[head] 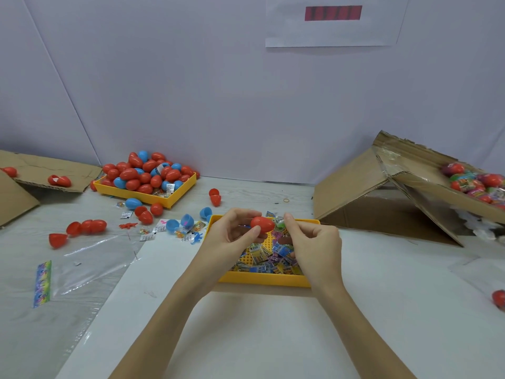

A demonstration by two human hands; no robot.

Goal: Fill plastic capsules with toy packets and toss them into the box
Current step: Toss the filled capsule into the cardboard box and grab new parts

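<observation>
While the left hand (232, 233) pinches a red capsule (262, 224) between thumb and fingers, the right hand (311, 242) curls its fingers round a green packet (280, 224) right beside the capsule's end. Both hover above a yellow tray (262, 280) of toy packets (270, 258) near the table's middle. Farther back on the left, a second yellow tray (153, 199) is heaped with red and blue capsules (147, 170). On the right, a tilted cardboard box (410, 181) contains filled capsules (478, 184).
</observation>
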